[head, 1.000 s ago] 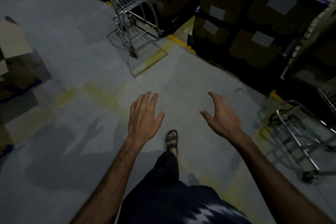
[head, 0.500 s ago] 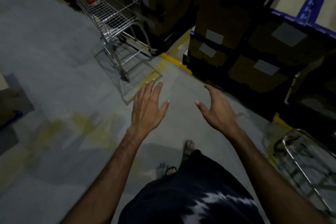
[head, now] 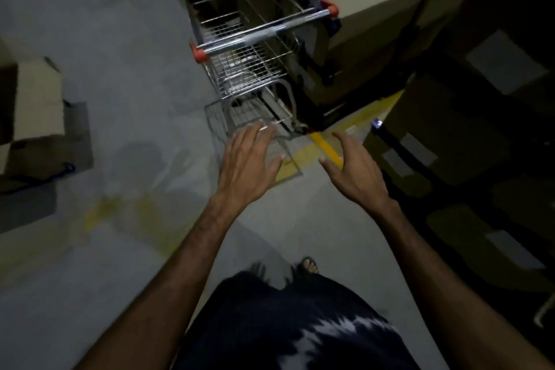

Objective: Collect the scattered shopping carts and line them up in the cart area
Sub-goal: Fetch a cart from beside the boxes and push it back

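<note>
A metal wire shopping cart [head: 240,48] with red corner caps stands on the grey floor straight ahead, its chrome handle bar [head: 264,33] turned toward me. My left hand [head: 249,165] is stretched out in front of the cart's lower frame, fingers spread, holding nothing. My right hand [head: 357,171] is raised beside it, fingers apart and empty. Both hands are below the handle bar and apart from it.
Stacked cardboard boxes [head: 375,27] press close on the cart's right side, with darker boxes [head: 468,141] along the right. More boxes [head: 33,105] sit at the left. A yellow floor line [head: 324,144] runs under the cart's rear. My feet in sandals [head: 306,267] show below.
I have walked closer to the cart, which now fills the upper middle of the view. The second cart at the right has left the frame. Both hands stayed open and raised.
</note>
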Demonstrator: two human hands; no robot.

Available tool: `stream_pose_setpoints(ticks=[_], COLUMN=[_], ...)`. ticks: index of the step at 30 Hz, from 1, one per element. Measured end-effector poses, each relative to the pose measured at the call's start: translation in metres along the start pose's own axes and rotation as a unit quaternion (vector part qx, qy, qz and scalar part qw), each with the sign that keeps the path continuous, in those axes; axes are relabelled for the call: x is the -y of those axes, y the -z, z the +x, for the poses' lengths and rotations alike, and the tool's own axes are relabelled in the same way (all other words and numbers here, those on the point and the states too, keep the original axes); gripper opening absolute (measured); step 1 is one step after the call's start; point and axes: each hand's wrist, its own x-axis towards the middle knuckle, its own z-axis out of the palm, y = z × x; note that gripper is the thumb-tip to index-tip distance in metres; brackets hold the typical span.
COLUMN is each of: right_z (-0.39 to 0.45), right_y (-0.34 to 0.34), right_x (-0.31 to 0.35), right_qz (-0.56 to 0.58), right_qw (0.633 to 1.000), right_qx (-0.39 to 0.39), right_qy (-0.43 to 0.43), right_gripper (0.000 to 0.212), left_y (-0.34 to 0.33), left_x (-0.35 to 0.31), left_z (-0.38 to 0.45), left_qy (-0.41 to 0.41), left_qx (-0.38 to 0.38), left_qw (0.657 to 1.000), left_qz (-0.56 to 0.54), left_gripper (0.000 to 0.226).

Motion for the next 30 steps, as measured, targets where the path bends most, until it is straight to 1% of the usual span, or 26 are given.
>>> stream_pose_setpoints(ticks=[2, 4, 8, 12, 17, 20, 22, 25, 28, 30], right_z=[0.041, 0.076, 0.140, 0.204, 0.281, 0.322, 0.346, 0.375, 0.409, 0.434], right_y=[0.010, 0.017, 0.016, 0.008, 0.021, 0.030, 0.032, 0.034, 0.036, 0.036], right_x=[0.004, 0.009, 0.006, 0.004, 0.016, 0.022, 0.024, 0.026, 0.027, 0.023], right_qz=[-0.008, 0.008, 0.010, -0.001, -0.052, -0.071, -0.079, -0.081, -0.119, -0.142], right_qw=[1.000, 0.999, 0.998, 0.999, 0.996, 0.996, 0.995, 0.994, 0.988, 0.982], right_qx=[0.005, 0.007, 0.014, 0.028, 0.049, 0.041, 0.046, 0.056, 0.052, 0.057], right_qy=[0.021, 0.036, 0.055, 0.046, 0.048, 0.045, 0.044, 0.056, 0.088, 0.112], right_gripper=[0.067, 0.066, 0.066, 0.068, 0.071, 0.068, 0.070, 0.069, 0.066, 0.066], left_y=[0.001, 0.001, -0.010, -0.031, -0.046, -0.051, -0.053, -0.060, -0.065, -0.065], left_x=[0.009, 0.021, 0.051, 0.082, 0.112, 0.123, 0.130, 0.141, 0.157, 0.165], left_z=[0.025, 0.044, 0.084, 0.143, 0.221, 0.265, 0.290, 0.316, 0.335, 0.342], left_qy=[0.027, 0.056, 0.075, 0.089, 0.120, 0.111, 0.094, 0.105, 0.122, 0.150], left_qx=[-0.013, -0.021, -0.024, -0.023, -0.069, -0.090, -0.078, -0.037, 0.029, 0.073], left_qw=[1.000, 0.998, 0.997, 0.995, 0.990, 0.990, 0.992, 0.994, 0.991, 0.983], left_qz=[0.006, 0.005, 0.012, 0.026, 0.001, 0.005, 0.020, 0.021, 0.047, 0.078], left_gripper=[0.063, 0.063, 0.061, 0.061, 0.055, 0.055, 0.056, 0.059, 0.056, 0.063])
